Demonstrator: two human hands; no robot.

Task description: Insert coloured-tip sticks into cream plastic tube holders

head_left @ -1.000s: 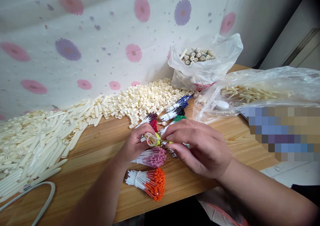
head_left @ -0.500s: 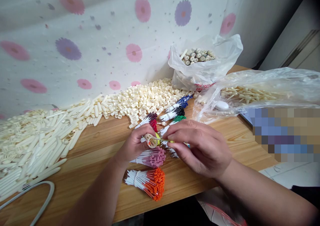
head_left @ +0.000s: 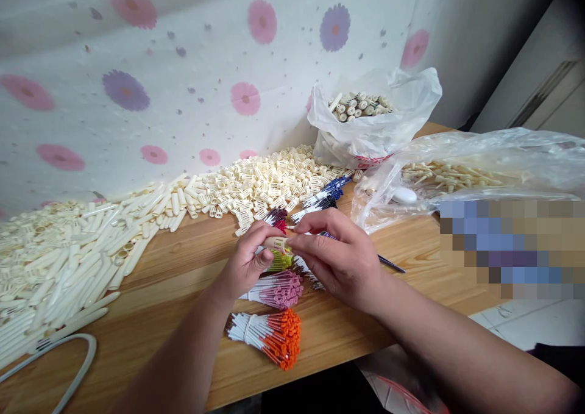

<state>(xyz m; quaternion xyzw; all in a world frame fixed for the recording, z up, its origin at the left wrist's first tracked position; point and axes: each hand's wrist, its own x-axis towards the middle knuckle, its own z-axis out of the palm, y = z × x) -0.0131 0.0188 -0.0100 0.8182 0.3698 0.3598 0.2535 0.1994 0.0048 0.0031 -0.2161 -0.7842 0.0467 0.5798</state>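
Observation:
My left hand (head_left: 249,260) grips a cream slotted tube (head_left: 276,242) between thumb and fingers. At the tube's right end, the fingertips of my right hand (head_left: 340,258) are pinched together; what they hold, if anything, is too small to tell. Below the tube lie yellow-tipped sticks (head_left: 280,260), partly hidden by my hands. Nearer the front edge are a pink-tipped bundle (head_left: 278,289) and a banded orange-tipped bundle (head_left: 269,335). Behind my hands lie dark red (head_left: 276,217) and blue-tipped bundles (head_left: 333,188). A thin dark pointed tool (head_left: 392,263) sticks out beyond my right hand.
A heap of short slotted cream pieces (head_left: 269,179) lies along the flowered sheet (head_left: 183,121). Long cream tubes (head_left: 98,261) are piled at the left, near a white cable (head_left: 86,353). A full plastic bag (head_left: 375,133) and a clear bag (head_left: 457,176) stand at the right.
The cream tube has turned from showing its open end to lying more sideways. My right hand has moved left to the tube's end, and the dark tool now shows beyond it.

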